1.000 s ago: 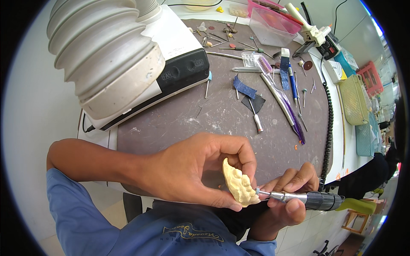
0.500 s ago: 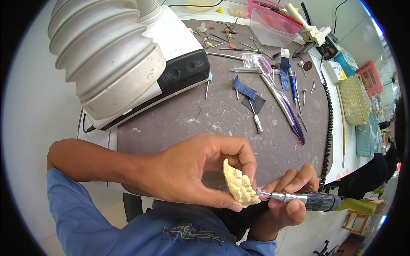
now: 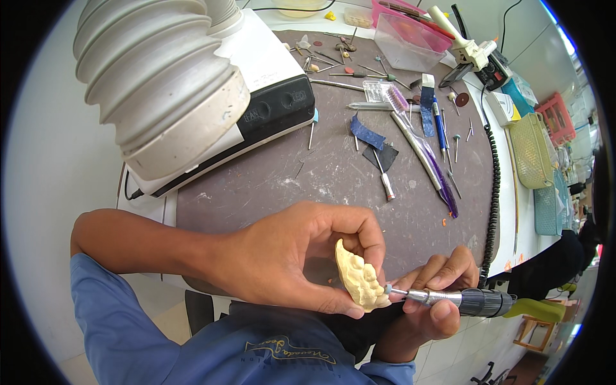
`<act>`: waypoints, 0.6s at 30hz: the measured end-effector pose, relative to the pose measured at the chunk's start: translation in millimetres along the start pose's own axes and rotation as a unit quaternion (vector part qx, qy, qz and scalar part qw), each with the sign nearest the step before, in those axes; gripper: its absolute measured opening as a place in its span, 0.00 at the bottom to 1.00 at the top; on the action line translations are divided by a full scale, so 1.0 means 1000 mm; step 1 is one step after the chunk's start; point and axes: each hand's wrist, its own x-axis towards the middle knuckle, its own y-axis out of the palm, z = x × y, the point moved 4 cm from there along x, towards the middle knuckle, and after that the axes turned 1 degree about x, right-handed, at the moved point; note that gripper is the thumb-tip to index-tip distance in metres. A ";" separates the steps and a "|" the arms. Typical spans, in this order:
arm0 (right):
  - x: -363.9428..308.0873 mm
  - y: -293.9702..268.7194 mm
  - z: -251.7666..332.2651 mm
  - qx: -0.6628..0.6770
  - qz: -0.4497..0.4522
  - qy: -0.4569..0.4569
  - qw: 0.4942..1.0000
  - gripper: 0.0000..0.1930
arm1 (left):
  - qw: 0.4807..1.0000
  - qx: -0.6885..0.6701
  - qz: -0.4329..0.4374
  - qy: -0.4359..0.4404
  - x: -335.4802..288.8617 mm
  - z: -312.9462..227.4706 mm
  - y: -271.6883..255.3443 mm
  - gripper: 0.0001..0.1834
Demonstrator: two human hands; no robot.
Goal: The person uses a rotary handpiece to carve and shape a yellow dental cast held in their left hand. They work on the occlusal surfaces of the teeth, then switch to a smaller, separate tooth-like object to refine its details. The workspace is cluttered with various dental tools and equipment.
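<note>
A pale yellow dental cast (image 3: 360,279) with moulded teeth is held over the near edge of the bench by my left hand (image 3: 292,256), its thumb below and its fingers curled round the far side. My right hand (image 3: 443,289) grips a rotary handpiece (image 3: 478,301), silver at the front and black behind, pointing left. On the handpiece's tip a small grey-blue bur (image 3: 388,289) meets the right edge of the cast, or lies very close to it. The fingertips of both hands come near each other there.
A ribbed suction hose (image 3: 173,96) and a white box with a black front panel (image 3: 282,106) stand at left. A purple toothbrush (image 3: 427,154), loose burs, and blue strips (image 3: 369,133) lie on the grey mat (image 3: 276,173). A coiled black cord (image 3: 493,192) runs along the right; baskets (image 3: 532,151) stand beyond.
</note>
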 end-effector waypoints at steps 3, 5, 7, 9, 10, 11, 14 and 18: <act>0.000 0.000 0.000 0.008 0.002 -0.001 1.000 0.11 | 1.000 0.003 -0.001 0.003 0.000 0.000 0.000 0.21; -0.001 -0.001 0.001 0.009 -0.002 -0.002 1.000 0.11 | 1.000 0.001 -0.001 0.005 0.000 0.000 0.000 0.21; -0.001 -0.001 0.001 0.005 0.001 -0.004 1.000 0.11 | 1.000 -0.006 -0.001 0.005 0.001 0.000 0.000 0.21; -0.001 -0.002 0.001 -0.004 0.011 -0.006 1.000 0.12 | 1.000 -0.016 -0.007 -0.001 0.000 0.000 0.000 0.20; -0.001 -0.004 0.001 -0.003 0.007 -0.008 1.000 0.13 | 1.000 -0.021 -0.010 -0.004 0.000 0.000 0.000 0.20; -0.001 -0.005 0.003 -0.002 0.004 -0.013 1.000 0.14 | 1.000 -0.019 -0.014 0.006 0.000 0.000 0.000 0.20; -0.001 -0.005 0.005 -0.045 -0.030 -0.037 0.998 0.17 | 0.999 -0.012 -0.027 0.025 -0.001 0.000 -0.002 0.19; -0.003 0.000 0.004 -0.179 -0.086 -0.113 0.973 0.19 | 0.999 0.009 -0.047 0.022 0.000 0.000 -0.003 0.19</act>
